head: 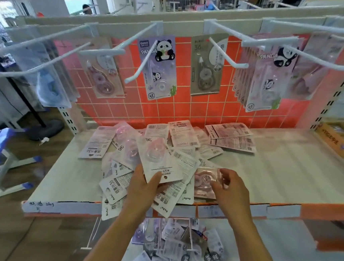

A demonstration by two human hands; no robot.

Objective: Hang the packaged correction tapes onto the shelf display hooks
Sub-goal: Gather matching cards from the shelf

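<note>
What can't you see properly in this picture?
Head view, all:
- Packs beneath the top pack in the left hand: covered, count unknown.
- Whether the right hand grips or only touches the pink pack: fingers hide it.
- The hanging packs far left: blurred.
- The yellow box: cut off by right edge.

You can read "PANDA" on the purple hung pack [162,67] and pink hung pack [263,82], "36" on the grey hung pack [206,66] and your held pack [158,158], "BoBo" on a pile pack [168,200]
</note>
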